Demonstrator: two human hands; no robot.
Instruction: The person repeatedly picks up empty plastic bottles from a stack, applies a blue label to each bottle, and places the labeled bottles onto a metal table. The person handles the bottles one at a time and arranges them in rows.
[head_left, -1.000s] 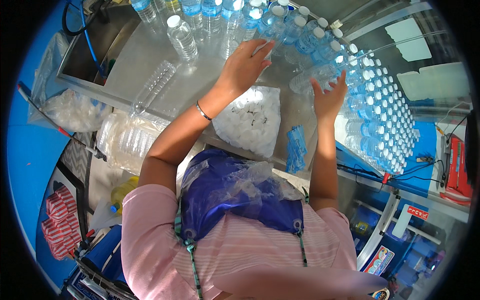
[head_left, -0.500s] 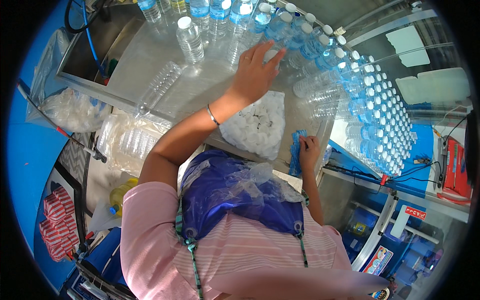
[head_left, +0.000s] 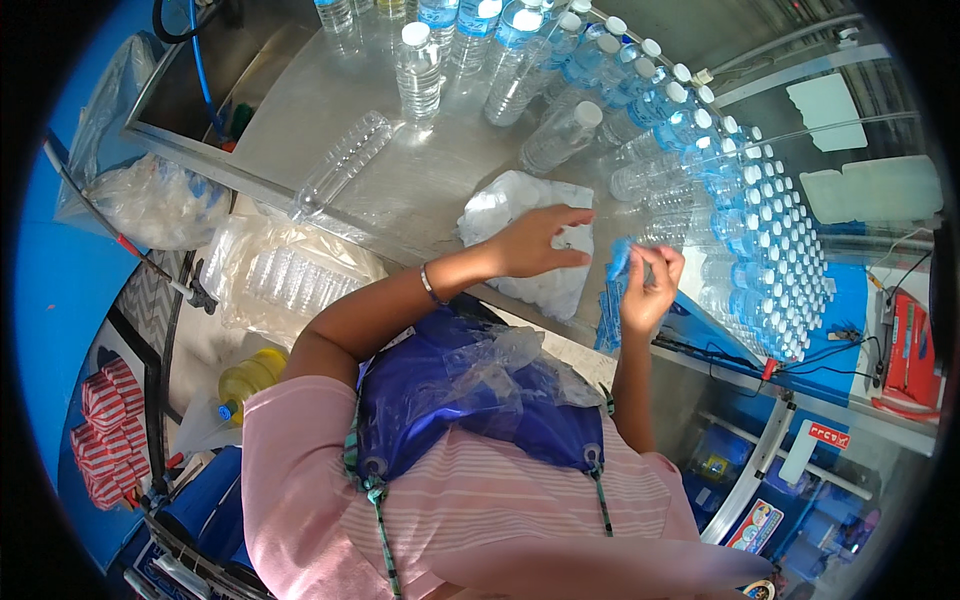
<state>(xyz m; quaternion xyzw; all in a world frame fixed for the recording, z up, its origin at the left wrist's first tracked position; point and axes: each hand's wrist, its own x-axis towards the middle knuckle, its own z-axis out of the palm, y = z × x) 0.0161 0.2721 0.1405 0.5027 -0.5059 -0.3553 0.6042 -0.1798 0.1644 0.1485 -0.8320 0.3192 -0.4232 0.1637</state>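
My left hand [head_left: 540, 241] hovers above a pile of white bottle caps [head_left: 552, 292] near the counter's front edge. Its thumb and fingers are spread, with nothing between them. Just right of the caps, my right hand [head_left: 652, 290] pinches a blue bottle label [head_left: 621, 258] between thumb and fingertips. Under that hand lies a stack of similar blue labels [head_left: 607, 322]. Beyond the caps stands a clear bottle [head_left: 560, 140] with a white cap and no label. Another unlabelled capped bottle [head_left: 419, 75] is upright farther left.
An uncapped clear bottle [head_left: 345, 165] lies on the metal counter [head_left: 270, 140]. Rows of blue-labelled bottles [head_left: 765, 230] fill the right side. A sink [head_left: 215, 80] is at the far left. Bagged clear bottles [head_left: 290, 285] sit below the counter edge.
My left hand has let go of a capped bottle and come back toward me over the caps. My right hand has lifted a label slightly off the stack.
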